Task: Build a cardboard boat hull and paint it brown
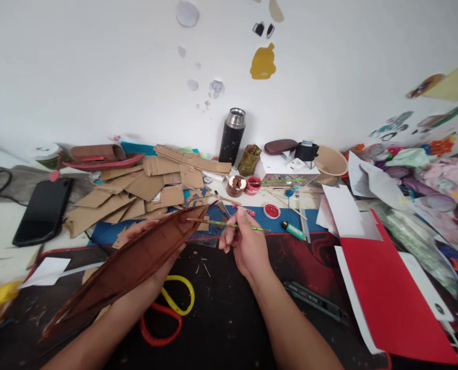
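Observation:
My left hand (pixel 171 261) grips a brown-painted model boat hull (pixel 136 262) from beneath, with fingers showing along both sides. The hull is tilted, its hollow inside turned up toward me. Between the pinched fingers of my right hand (pixel 244 240) is a thin green paintbrush (pixel 229 224). Its brown tip meets the inside of the hull near the far end. Behind the hands stand a jar of brown paint (pixel 236 186) and a jar of red paint (pixel 253 186). A lid with red paint (pixel 271 210) lies in front of them.
Cardboard scraps (pixel 136 190) are heaped at the back left, beside a finished-looking model boat (pixel 101 156) and a phone (pixel 41 210). Scissors (pixel 167 308) lie under my left forearm. A box cutter (pixel 315 302) and red paper (pixel 398 298) are at right; a black thermos (pixel 232 137) stands behind.

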`<state>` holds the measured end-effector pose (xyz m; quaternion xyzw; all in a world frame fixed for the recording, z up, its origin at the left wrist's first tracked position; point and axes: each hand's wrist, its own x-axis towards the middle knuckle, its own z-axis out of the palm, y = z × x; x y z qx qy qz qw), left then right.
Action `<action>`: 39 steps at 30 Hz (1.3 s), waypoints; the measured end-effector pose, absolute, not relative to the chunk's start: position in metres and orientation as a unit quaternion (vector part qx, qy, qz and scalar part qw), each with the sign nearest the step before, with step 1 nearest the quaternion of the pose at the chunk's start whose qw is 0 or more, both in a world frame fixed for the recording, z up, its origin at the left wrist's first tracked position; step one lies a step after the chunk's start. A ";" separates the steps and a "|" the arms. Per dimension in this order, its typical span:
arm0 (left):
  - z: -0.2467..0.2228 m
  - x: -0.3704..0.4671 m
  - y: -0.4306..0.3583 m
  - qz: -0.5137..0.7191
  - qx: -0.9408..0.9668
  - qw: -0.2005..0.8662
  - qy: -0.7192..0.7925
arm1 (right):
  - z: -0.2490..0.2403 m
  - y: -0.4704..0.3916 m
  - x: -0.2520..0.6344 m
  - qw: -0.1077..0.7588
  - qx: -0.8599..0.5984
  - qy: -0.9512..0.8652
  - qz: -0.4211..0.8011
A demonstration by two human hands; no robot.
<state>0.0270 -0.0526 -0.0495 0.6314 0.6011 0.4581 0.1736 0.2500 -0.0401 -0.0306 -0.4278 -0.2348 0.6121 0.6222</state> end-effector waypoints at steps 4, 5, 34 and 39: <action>-0.050 0.029 -0.055 0.460 0.626 0.138 0.614 | -0.031 -0.035 0.256 0.646 -0.440 -0.223 0.582; -0.049 0.030 -0.055 0.466 0.627 0.133 0.610 | -0.031 -0.035 0.257 0.650 -0.441 -0.223 0.577; -0.042 0.033 -0.058 0.471 0.577 0.195 0.638 | -0.034 -0.041 0.252 0.641 -0.414 -0.283 0.581; -0.050 0.030 -0.061 0.450 0.592 0.216 0.633 | -0.037 -0.049 0.242 0.607 -0.391 -0.321 0.613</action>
